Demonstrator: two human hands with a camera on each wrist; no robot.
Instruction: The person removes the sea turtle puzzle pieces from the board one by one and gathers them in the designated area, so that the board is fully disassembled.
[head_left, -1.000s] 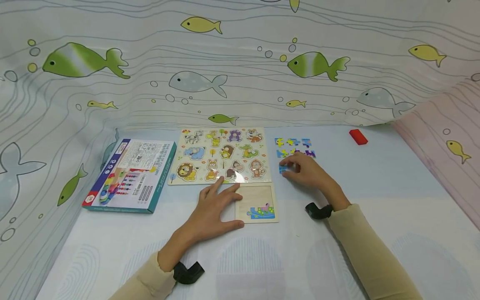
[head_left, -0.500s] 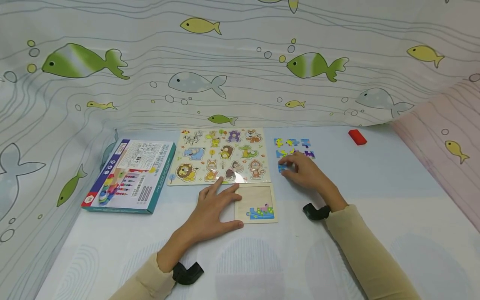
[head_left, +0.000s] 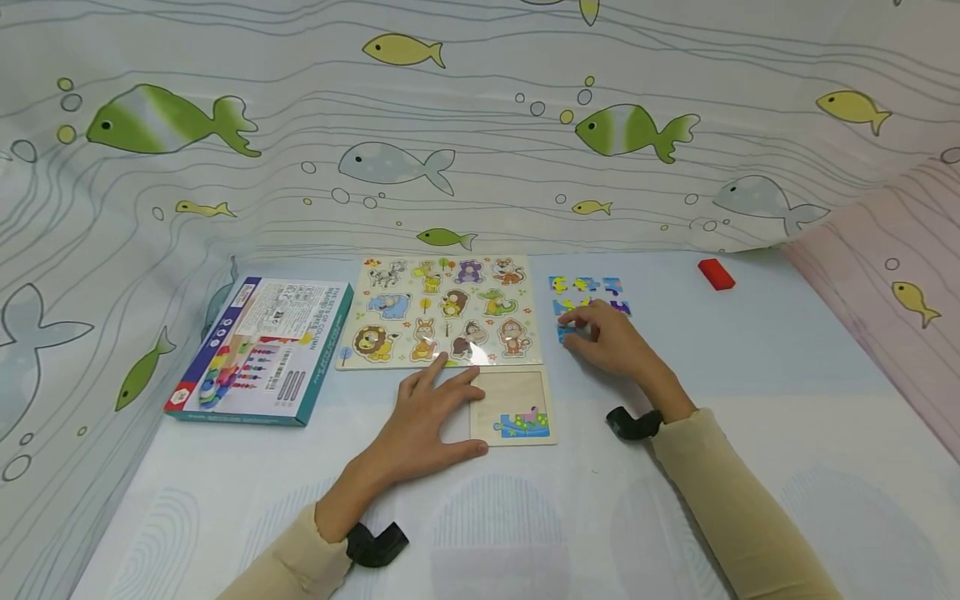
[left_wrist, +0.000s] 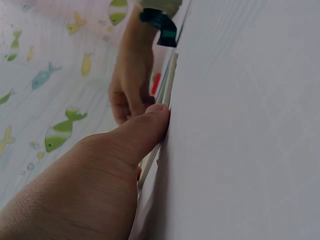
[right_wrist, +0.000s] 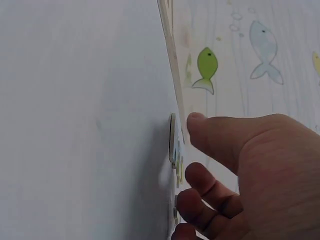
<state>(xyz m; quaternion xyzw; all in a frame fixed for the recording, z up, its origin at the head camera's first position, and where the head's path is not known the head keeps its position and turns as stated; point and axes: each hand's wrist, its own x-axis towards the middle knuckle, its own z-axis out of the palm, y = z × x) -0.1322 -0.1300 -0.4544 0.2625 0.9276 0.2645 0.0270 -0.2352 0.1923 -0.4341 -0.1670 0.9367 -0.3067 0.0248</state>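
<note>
My left hand [head_left: 420, 425] rests with spread fingers at the left side of a small wooden puzzle tray [head_left: 498, 387]; its thumb touches the tray's lower left corner. A few joined jigsaw pieces [head_left: 525, 425], blue and green with a pink figure, lie in the tray's lower right. Over the lowest of the loose pieces right of the tray, my right hand [head_left: 611, 342] hovers with bent fingers. In the right wrist view, thumb and fingers stand apart beside a flat jigsaw piece [right_wrist: 173, 140] on the table, pinching nothing. The right fingers partly cover the blue piece [head_left: 565, 333] in the head view.
An animal puzzle board [head_left: 408, 329] lies directly behind the tray. More loose jigsaw pieces [head_left: 588, 285] are laid in rows to its right. On the left lies a boxed toy set [head_left: 262, 350]. A red block [head_left: 716, 274] sits at the back right.
Both hands stay almost where they were. The right wrist has shifted very slightly left; the pieces in the tray look the same.
</note>
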